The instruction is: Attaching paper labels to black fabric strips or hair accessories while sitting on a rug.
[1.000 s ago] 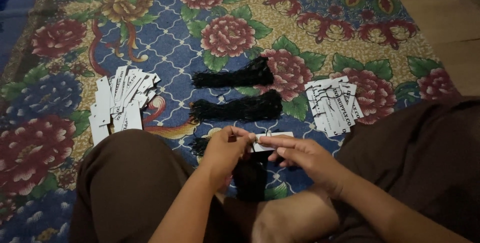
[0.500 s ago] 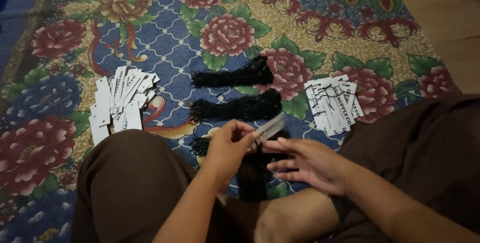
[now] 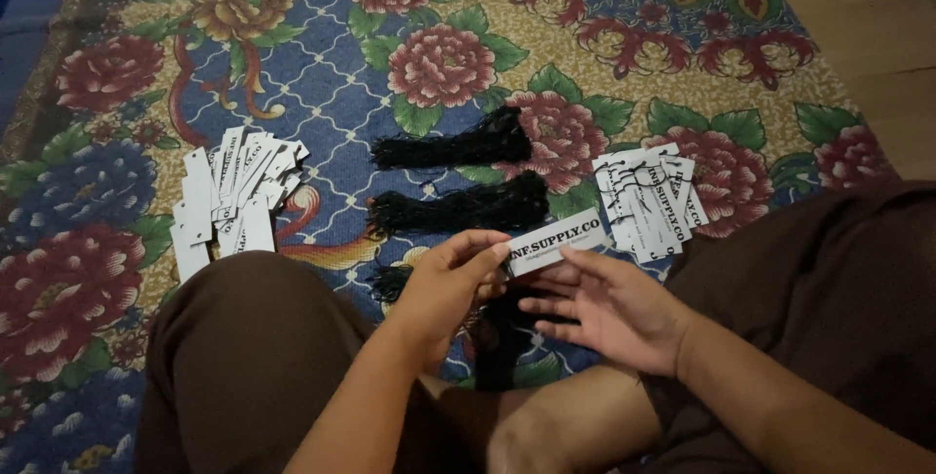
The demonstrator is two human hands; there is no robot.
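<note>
Cardboard tags make up the leftmost thing here: a loose fan of blank-faced white rectangular tags (image 3: 232, 196) lies on the flowered blue-and-red carpet (image 3: 322, 74), well to the left of the black cords that serve as the middle landmark. Those cords are three bundles: an upper bundle of black string loops (image 3: 453, 147), a middle bundle (image 3: 458, 209) just below it, and a smaller dark tuft (image 3: 390, 282) below that, partly hidden behind the left hand. The left hand (image 3: 450, 289) sits just below the middle bundle, its thumb and forefinger pinched shut on the left end of a single white rectangular printed tag (image 3: 556, 240), which is held up flat and tilted, clear of the carpet, to the right of the middle bundle. More black string seems to hang beneath the hands, though it is too dark to tell whether any is threaded through the tag. The right hand (image 3: 609, 308) lies just below the held tag, palm up, fingers spread and loosely open, gripping nothing; its fingertips are near the tag's lower edge without clearly touching it. Further right of the cords rests a second heap of white printed tags with black string loops already attached (image 3: 648, 196). Judging from the two heaps, the tag is at the stringing or checking stage, and any next handling would call for a fine pinch from the free right hand.
</note>
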